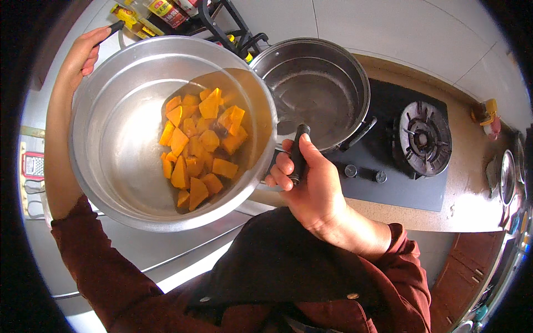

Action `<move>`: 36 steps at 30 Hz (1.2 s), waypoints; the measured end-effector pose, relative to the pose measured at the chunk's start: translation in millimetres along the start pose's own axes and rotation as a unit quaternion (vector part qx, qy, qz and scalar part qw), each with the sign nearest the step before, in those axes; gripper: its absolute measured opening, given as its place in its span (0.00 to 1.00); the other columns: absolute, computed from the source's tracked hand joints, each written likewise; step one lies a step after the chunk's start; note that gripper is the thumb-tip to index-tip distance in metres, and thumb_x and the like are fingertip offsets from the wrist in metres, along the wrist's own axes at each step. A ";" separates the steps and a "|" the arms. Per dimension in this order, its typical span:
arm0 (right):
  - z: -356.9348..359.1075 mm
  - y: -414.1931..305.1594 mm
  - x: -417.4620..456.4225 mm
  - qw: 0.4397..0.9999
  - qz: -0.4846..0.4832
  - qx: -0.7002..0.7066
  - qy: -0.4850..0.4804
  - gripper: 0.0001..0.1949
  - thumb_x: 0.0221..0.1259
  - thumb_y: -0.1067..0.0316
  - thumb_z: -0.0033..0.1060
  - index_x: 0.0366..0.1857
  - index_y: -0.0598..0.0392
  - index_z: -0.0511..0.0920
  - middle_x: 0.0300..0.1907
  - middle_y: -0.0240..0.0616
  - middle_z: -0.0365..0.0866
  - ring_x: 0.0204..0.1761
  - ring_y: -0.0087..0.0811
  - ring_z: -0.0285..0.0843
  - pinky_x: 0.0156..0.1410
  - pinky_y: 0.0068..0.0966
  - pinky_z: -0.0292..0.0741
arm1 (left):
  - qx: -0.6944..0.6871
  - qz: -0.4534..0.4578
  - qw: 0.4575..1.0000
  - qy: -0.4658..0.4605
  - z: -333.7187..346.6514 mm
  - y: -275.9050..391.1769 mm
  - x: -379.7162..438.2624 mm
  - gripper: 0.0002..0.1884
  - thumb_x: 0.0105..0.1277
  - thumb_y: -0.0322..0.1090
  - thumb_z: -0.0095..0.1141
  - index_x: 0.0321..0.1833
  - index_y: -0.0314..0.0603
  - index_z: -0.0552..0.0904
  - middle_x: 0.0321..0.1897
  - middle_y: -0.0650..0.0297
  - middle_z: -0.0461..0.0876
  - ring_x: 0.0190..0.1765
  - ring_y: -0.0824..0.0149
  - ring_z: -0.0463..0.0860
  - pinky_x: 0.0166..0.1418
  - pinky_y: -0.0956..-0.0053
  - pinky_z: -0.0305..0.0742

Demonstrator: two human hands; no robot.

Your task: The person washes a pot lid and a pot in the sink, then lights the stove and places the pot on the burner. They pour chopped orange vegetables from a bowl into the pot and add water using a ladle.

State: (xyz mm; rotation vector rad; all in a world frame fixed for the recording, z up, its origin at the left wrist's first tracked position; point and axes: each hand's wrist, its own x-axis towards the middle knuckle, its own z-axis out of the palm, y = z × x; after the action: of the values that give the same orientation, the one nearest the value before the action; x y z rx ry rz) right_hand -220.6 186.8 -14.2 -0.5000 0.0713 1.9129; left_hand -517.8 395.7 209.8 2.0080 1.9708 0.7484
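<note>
A large round aluminium pot [120,104] is held up and tilted to the right, its rim by a second pot. Chunks of orange pumpkin or squash [193,150] lie in brownish liquid on its lower, right side. My left hand [87,50] grips the pot's black handle at the upper left. My right hand [306,166] is closed around the other black handle, on the right. Just beyond that hand, a dark, wide metal pot [320,91] with black side handles stands on the left part of the hob; a little liquid seems to lie in it.
The black gas hob [391,187] has a bare burner [422,138] on the right and two knobs in front. Sauce bottles [166,14] stand on a black rack [216,21] behind the pots. A pan lid [506,177] is at the far right of the counter.
</note>
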 end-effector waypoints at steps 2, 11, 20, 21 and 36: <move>-0.3 -0.2 2.1 1.000 0.000 0.006 0.000 0.15 0.69 0.55 0.29 0.35 0.55 0.65 0.18 0.31 0.61 0.19 0.25 0.54 0.38 0.27 0.60 | 0.004 0.004 1.000 0.010 4.9 -0.6 4.4 0.25 0.61 0.47 0.51 0.56 0.38 0.71 0.09 0.79 0.53 0.09 0.84 0.50 0.09 0.88 0.43; -7.3 2.3 9.1 0.999 0.015 0.034 -0.006 0.15 0.68 0.55 0.30 0.35 0.55 0.65 0.18 0.31 0.61 0.18 0.26 0.55 0.38 0.28 0.61 | 0.042 0.022 0.998 -0.035 0.3 6.0 12.6 0.28 0.61 0.48 0.51 0.59 0.36 0.68 0.08 0.78 0.54 0.08 0.85 0.51 0.08 0.88 0.44; -10.0 4.2 5.8 0.997 0.023 0.069 -0.005 0.15 0.68 0.55 0.30 0.33 0.54 0.65 0.17 0.31 0.61 0.18 0.26 0.55 0.38 0.30 0.62 | 0.069 0.039 0.996 -0.050 8.8 25.9 18.5 0.29 0.61 0.50 0.51 0.60 0.36 0.67 0.08 0.79 0.53 0.09 0.86 0.50 0.08 0.89 0.45; -9.5 4.7 5.3 0.997 0.027 0.075 -0.006 0.15 0.68 0.55 0.30 0.33 0.54 0.65 0.17 0.30 0.61 0.18 0.26 0.55 0.39 0.31 0.62 | 0.068 0.043 0.995 -0.054 7.6 27.1 19.9 0.30 0.61 0.50 0.50 0.60 0.37 0.67 0.08 0.79 0.53 0.08 0.86 0.50 0.07 0.89 0.44; -13.4 9.2 3.1 0.990 0.067 0.124 -0.009 0.16 0.68 0.54 0.30 0.32 0.54 0.67 0.17 0.30 0.61 0.18 0.26 0.55 0.41 0.32 0.62 | 0.145 0.009 0.986 -0.087 2.6 67.4 25.7 0.19 0.62 0.46 0.48 0.52 0.44 0.73 0.13 0.74 0.61 0.11 0.82 0.56 0.12 0.86 0.52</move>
State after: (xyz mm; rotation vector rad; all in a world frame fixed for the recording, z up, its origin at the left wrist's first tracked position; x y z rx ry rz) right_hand -225.7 182.2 -29.2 -0.3174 0.3346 2.0048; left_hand -459.2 416.7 246.4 2.1673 2.0553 0.2883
